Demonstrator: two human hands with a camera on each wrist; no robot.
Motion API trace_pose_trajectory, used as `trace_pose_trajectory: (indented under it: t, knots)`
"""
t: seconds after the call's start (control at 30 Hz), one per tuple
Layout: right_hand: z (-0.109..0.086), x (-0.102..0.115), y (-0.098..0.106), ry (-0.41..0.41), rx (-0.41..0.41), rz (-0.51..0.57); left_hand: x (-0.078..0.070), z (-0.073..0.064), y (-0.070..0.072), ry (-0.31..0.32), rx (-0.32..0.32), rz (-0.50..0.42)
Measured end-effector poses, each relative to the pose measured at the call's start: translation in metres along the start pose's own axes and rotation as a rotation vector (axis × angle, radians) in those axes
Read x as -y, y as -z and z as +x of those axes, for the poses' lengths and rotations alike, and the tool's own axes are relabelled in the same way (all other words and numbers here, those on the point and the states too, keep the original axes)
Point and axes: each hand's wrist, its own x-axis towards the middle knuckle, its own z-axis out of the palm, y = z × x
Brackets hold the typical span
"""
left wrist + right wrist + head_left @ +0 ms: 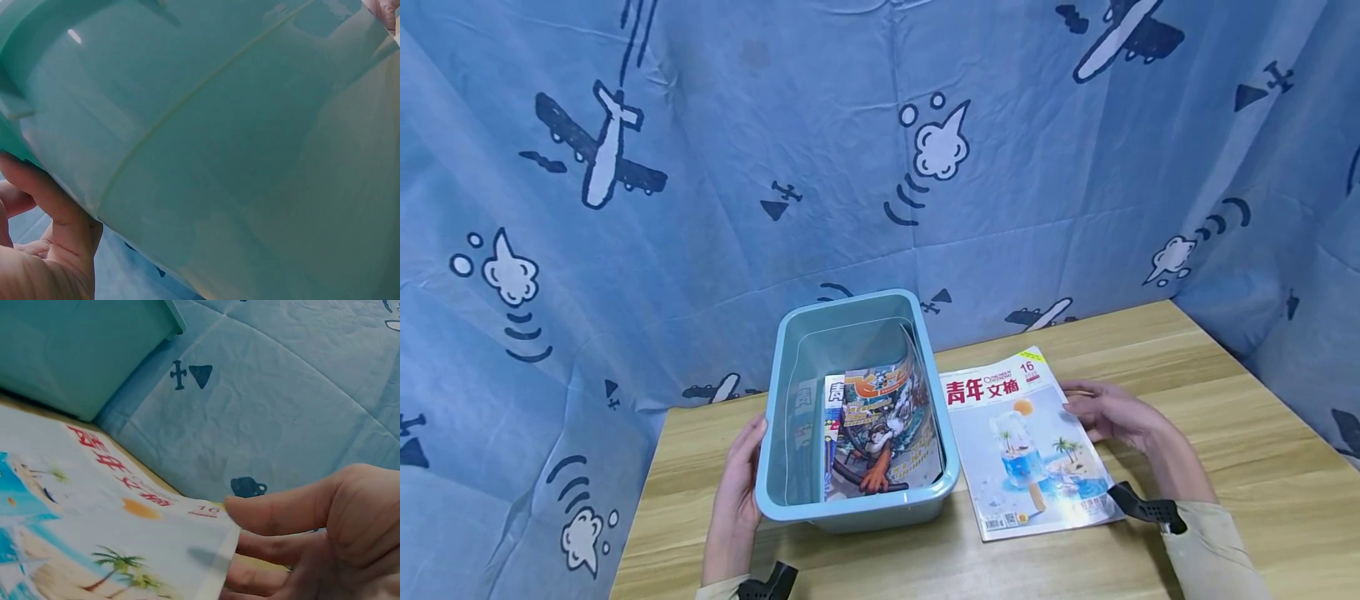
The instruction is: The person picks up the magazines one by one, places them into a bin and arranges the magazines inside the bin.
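A blue-green plastic bin (842, 508) stands on the table with several magazines (887, 433) inside; the top one has a monkey-like figure on its cover. At the bin's left side my left hand (742, 479) holds it by the rim, seen close up against the wall (219, 137) in the left wrist view. Flat on the table, right of the bin, lies a white and pale-blue magazine (1000, 442) with red title characters and an ice-lolly picture. My right hand (1116, 417) pinches its right edge near the upper corner, thumb on top and fingers below (256, 575).
The wooden table (1217, 400) ends at the back against a blue curtain (850, 167) printed with planes and clouds. Curtain also hangs on both sides. A black strap mount (1150, 510) sits at my right wrist, and another (769, 583) at my left.
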Motion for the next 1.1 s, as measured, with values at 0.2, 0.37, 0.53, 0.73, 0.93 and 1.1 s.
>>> trace_pose_trajectory:
  t: [0.2, 0.37, 0.53, 0.73, 0.93, 1.1]
  knots:
    - [0.0, -0.004, 0.003, 0.002, 0.066, 0.008, 0.0, -0.001, 0.001, -0.001, -0.008, -0.001]
    - [0.001, -0.007, 0.006, 0.029, 0.099, 0.014, 0.001, -0.002, 0.002, 0.003, -0.023, 0.004]
    - [0.002, -0.008, 0.007, 0.028, 0.148, 0.033, 0.001, -0.002, 0.002, 0.0, -0.031, 0.009]
    - [0.003, -0.008, 0.007, 0.017, 0.176, 0.058, 0.0, -0.001, 0.001, 0.011, -0.054, -0.002]
    - [0.004, -0.011, 0.008, 0.021, 0.148, 0.042, 0.0, -0.001, 0.0, 0.027, -0.078, 0.004]
    - [0.004, -0.012, 0.009, 0.017, 0.115, 0.056, 0.0, 0.0, 0.0, 0.033, -0.099, 0.003]
